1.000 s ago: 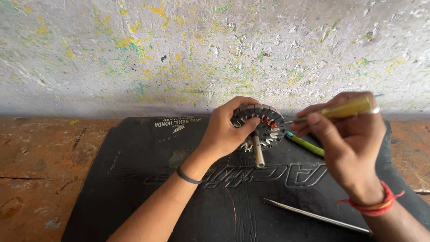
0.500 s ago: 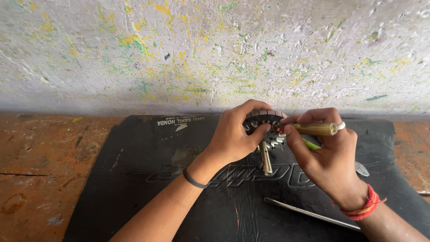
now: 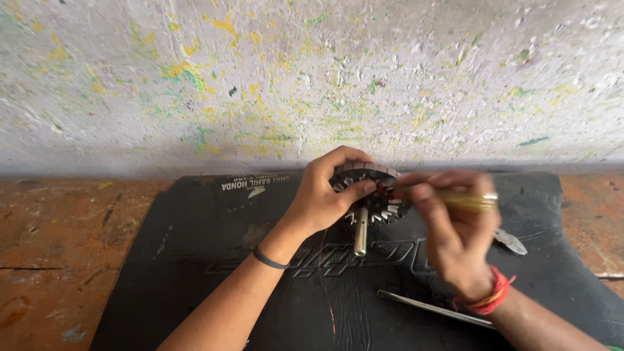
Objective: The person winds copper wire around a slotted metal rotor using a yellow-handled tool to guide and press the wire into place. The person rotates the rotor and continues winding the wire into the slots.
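Observation:
My left hand (image 3: 322, 195) grips a round metal motor core (image 3: 374, 195) with slotted teeth and a steel shaft (image 3: 361, 235) pointing toward me, held just above a black rubber mat (image 3: 195, 260). My right hand (image 3: 455, 227), blurred by motion, holds a yellow-handled tool (image 3: 465, 200) whose tip reaches the core's right side. A thin copper wire (image 3: 327, 286) hangs down from the core over the mat. A black band circles my left wrist and red thread my right wrist.
A long thin metal rod (image 3: 432, 307) lies on the mat near my right wrist. A small metal tool tip (image 3: 510, 242) rests at the mat's right. The mat lies on a worn orange-brown floor (image 3: 58, 247) against a paint-speckled white wall (image 3: 292, 78).
My right hand has moved left and down with the yellow-handled tool, closing in on the core. My left hand keeps holding the core, slightly lower in view.

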